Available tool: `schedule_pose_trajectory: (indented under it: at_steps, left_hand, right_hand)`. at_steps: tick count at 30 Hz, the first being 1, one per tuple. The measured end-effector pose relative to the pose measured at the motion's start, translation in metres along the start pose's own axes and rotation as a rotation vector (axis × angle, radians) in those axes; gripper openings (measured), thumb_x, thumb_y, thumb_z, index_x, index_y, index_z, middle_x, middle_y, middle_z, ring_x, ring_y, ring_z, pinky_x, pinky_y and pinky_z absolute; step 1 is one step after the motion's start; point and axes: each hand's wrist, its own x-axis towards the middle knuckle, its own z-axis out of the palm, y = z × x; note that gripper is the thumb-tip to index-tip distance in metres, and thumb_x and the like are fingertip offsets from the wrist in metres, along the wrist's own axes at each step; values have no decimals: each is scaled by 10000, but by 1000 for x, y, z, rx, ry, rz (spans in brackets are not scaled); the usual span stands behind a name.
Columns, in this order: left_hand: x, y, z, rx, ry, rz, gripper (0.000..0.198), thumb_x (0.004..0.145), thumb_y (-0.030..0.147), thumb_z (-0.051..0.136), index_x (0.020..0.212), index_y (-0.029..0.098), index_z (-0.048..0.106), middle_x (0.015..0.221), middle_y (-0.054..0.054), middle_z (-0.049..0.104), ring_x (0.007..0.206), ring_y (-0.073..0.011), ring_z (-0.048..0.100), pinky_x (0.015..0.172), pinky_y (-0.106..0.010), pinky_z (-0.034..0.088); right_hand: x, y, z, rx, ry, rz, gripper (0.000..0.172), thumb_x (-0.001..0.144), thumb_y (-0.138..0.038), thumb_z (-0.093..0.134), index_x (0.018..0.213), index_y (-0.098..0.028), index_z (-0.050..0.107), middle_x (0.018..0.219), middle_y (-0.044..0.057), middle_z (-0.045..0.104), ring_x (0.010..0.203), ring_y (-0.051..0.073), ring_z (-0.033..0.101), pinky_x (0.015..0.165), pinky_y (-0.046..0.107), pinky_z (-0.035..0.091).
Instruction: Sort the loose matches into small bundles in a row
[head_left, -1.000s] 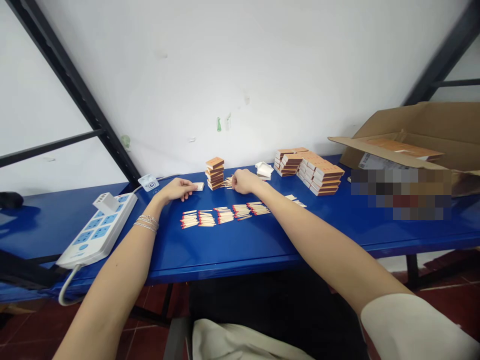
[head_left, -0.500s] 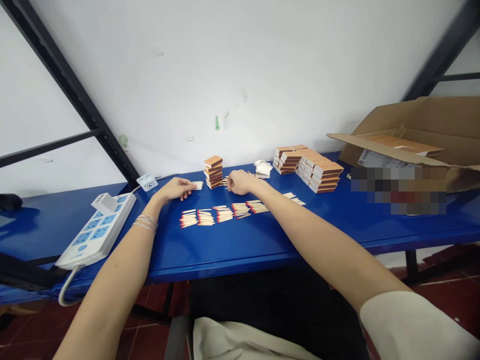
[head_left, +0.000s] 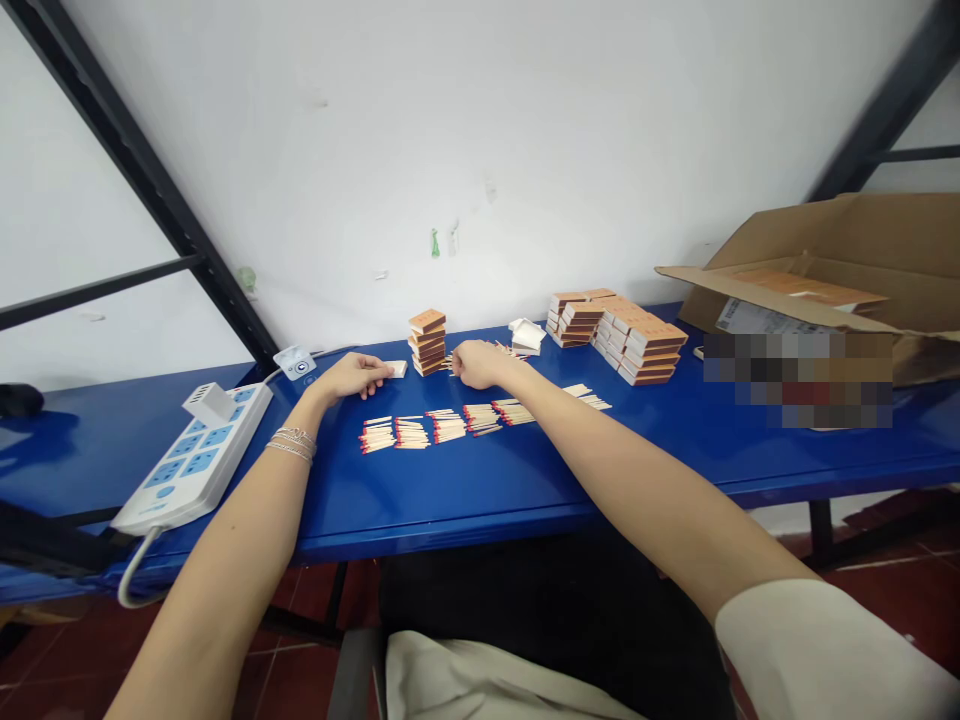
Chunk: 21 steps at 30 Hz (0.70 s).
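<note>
My left hand [head_left: 355,376] is closed on the near end of a small white matchbox tray [head_left: 398,369] on the blue table. To its right, my right hand [head_left: 478,364] bends down with fingertips pressed together at a loose pile of matches [head_left: 510,350]; what the fingers pinch is hidden. Between the hands rises a short stack of matchboxes [head_left: 427,343]. In front, red-tipped matches lie in several small bunches, such as one bunch [head_left: 412,433] and another [head_left: 449,427]; my right forearm covers part of the row.
White empty trays [head_left: 526,336] lie near the wall, beside a large block of stacked matchboxes [head_left: 630,335]. An open cardboard box [head_left: 817,260] stands at the right. A white power strip [head_left: 196,462] with a plug lies at the left. The table [head_left: 465,500] has its front edge near me.
Almost nothing differs. My right hand stays low by the loose matches, its fingers shifted very slightly; my left hand keeps the tray in the same place.
</note>
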Motion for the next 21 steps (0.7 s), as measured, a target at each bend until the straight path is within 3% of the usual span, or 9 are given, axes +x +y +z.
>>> schedule_pose_trajectory:
  at_steps: [5, 7, 12, 17, 21]
  left_hand:
    - [1, -1, 0, 15, -1, 7, 304, 719, 429, 741, 725, 139, 652, 560, 13, 550, 459, -81, 478, 422, -214, 376]
    - [2, -2, 0, 23, -1, 10, 303, 718, 429, 742, 723, 140, 654, 559, 12, 554, 455, -82, 478, 423, -216, 378]
    - [3, -3, 0, 46, -5, 18, 314, 713, 443, 742, 712, 144, 647, 555, 11, 556, 448, -86, 479, 420, -221, 384]
    - [3, -2, 1, 58, -6, 27, 311, 699, 434, 754, 694, 143, 643, 555, 13, 550, 442, -83, 471, 413, -219, 381]
    - [2, -1, 1, 54, 1, 24, 307, 712, 435, 743, 717, 142, 651, 554, 12, 552, 442, -84, 471, 413, -219, 383]
  right_hand:
    - [-5, -8, -11, 201, 119, -54, 334, 797, -70, 534, 1109, -128, 638, 1050, 106, 718, 927, 195, 651, 760, 247, 453]
    - [-10, -14, -14, 281, 109, -132, 364, 802, -55, 518, 1137, -126, 639, 1081, 97, 714, 936, 169, 643, 773, 224, 445]
    - [-20, -39, -8, 370, -80, -331, 269, 741, -57, 577, 952, -144, 719, 913, 54, 742, 791, 135, 649, 678, 198, 443]
    - [-13, -51, 19, 626, 4, -289, 147, 720, -75, 600, 825, -122, 693, 801, 50, 741, 730, 119, 662, 642, 181, 456]
    - [-9, -49, 30, 617, 34, -257, 129, 707, -109, 627, 800, -140, 711, 823, 44, 747, 737, 117, 659, 636, 177, 451]
